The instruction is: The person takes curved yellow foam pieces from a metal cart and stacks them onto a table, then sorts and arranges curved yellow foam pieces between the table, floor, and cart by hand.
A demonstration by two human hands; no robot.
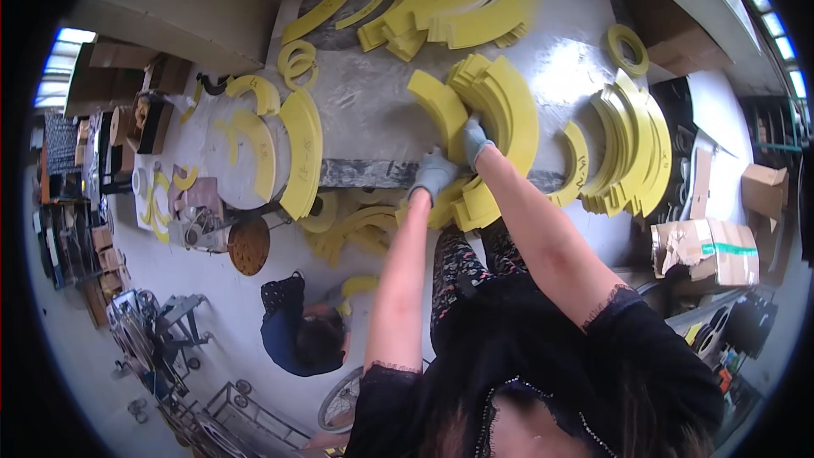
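A yellow curved piece [441, 110], flat and arc-shaped, lies near the middle of the grey table in front of me. My left hand [435, 174], in a grey glove, is closed at its lower left end. On the other side of that end, my right hand [476, 140], also gloved, grips its edge; some fingertips are hidden. Close on the right is a fanned stack of wider yellow arcs [509, 110]. More yellow arcs [476, 206] jut over the table's near edge, just below my hands.
Other yellow arc stacks lie at the far side [462, 0] and right [632, 153]. Yellow rings [297, 64] sit at left, beside a large marked arc [301, 153]. A person [305, 331] crouches at lower left. A torn cardboard box [708, 253] stands at right.
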